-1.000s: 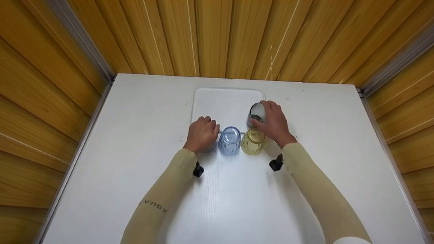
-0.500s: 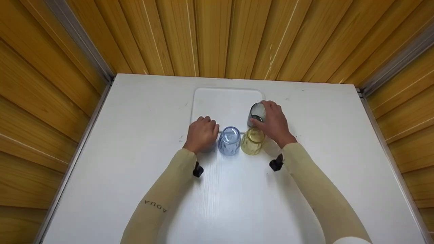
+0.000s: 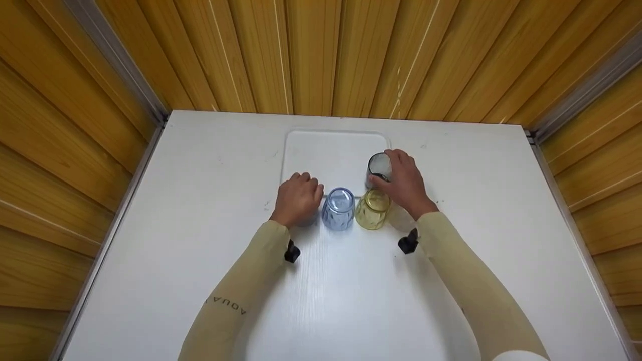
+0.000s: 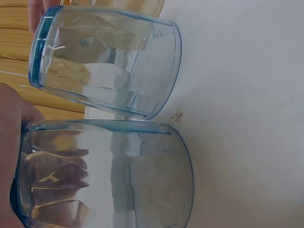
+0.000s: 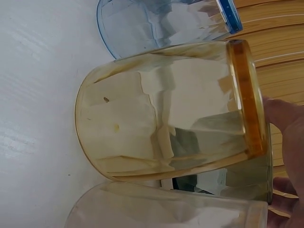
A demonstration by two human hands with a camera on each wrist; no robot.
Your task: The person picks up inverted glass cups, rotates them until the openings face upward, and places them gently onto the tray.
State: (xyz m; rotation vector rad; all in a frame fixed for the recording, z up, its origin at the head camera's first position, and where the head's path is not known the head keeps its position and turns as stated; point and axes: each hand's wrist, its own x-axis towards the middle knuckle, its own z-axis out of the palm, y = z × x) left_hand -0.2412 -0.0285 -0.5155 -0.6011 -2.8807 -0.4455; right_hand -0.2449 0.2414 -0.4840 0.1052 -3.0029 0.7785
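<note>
My left hand (image 3: 299,198) grips the thick base of an upside-down light blue glass (image 4: 156,190), mostly hidden under it in the head view. Right beside that stands a second upside-down blue glass (image 3: 338,210). To its right is an upside-down yellow glass (image 3: 371,213). With thumb and fingers spread around it, my right hand (image 3: 405,181) holds a dark grey-green glass (image 3: 379,165) just behind the yellow one, its opening up. A clear, faintly pinkish glass (image 5: 161,209) stands beside the yellow glass, largely covered by my right hand in the head view.
A white rectangular tray (image 3: 331,155) with a low rim lies on the white table (image 3: 321,301) behind the glasses. The grey-green glass overlaps its near right corner. Wood-panelled walls (image 3: 316,60) enclose the back and sides of the table.
</note>
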